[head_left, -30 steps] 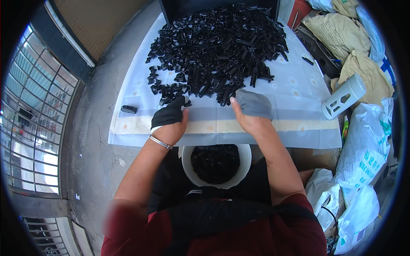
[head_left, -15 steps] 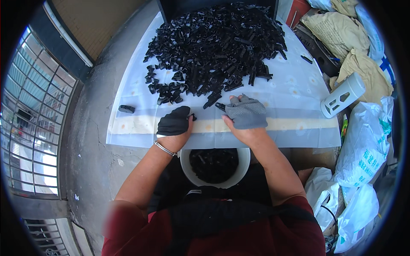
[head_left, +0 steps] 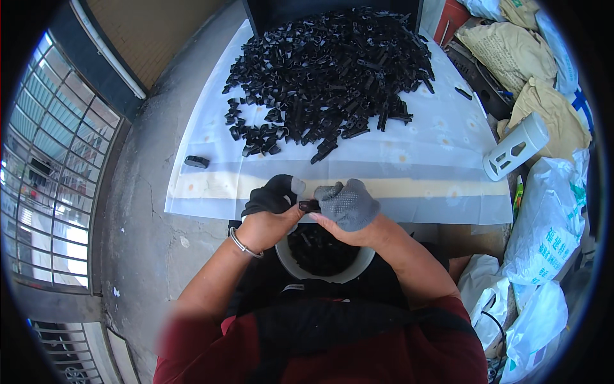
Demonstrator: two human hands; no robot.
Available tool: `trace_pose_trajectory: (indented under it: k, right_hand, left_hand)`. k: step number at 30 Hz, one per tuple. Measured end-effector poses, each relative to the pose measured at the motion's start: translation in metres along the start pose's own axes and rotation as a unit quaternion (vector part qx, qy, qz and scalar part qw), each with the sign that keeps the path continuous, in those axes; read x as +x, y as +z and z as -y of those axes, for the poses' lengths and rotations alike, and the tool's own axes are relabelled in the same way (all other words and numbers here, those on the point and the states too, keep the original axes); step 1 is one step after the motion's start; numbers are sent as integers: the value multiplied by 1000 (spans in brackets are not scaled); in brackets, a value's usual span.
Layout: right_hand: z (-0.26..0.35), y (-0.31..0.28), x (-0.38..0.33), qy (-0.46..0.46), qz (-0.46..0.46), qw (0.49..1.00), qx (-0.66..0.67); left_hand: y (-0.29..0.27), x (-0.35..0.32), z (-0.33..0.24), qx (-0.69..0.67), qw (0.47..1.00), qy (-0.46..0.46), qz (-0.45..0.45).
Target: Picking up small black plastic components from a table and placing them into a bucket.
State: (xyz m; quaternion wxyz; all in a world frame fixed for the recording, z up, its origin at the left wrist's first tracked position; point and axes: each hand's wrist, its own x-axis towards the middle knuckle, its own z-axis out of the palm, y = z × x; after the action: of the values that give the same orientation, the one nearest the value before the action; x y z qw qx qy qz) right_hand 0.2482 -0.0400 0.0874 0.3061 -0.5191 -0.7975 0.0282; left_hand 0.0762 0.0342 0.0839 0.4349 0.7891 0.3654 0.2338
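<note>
My left hand (head_left: 274, 203), in a black glove with a bare thumb, is closed at the table's near edge. Facing it, my right hand (head_left: 347, 206) wears a grey dotted glove and is closed too. Between their thumbs and fingers both grip a small black plastic piece (head_left: 309, 206); whether it is one part or two pressed together I cannot tell. Beneath the hands, a white bucket (head_left: 366, 261) holds black parts. Beyond them a large heap of black plastic parts (head_left: 332, 77), clip-like and long ones, covers the far table.
The table has a white flower-patterned cloth (head_left: 441, 150). A black oval piece (head_left: 196, 161) lies at its left, a single black strip (head_left: 464, 94) at its right. A white slotted cylinder (head_left: 517, 146) leans at the right edge, beside plastic bags (head_left: 543, 224) and sacks (head_left: 508, 54).
Both hands have drawn back toward me and come together. The black pieces they held apart now meet between the thumbs.
</note>
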Motion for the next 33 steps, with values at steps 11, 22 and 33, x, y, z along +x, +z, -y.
trace_pose_trajectory:
  k: [11,22,33]
  right_hand:
    - [2,-15,-1,9,-31,999,4]
    - [0,23,-7,-44,-61,994,-74]
    - [6,4,5,16,53,998,32]
  left_hand:
    - [8,-8,5,-225,969,-100,-6]
    - [14,-9,-6,57,992,87,-64]
    - [-6,-4,-8,90,994,49,31]
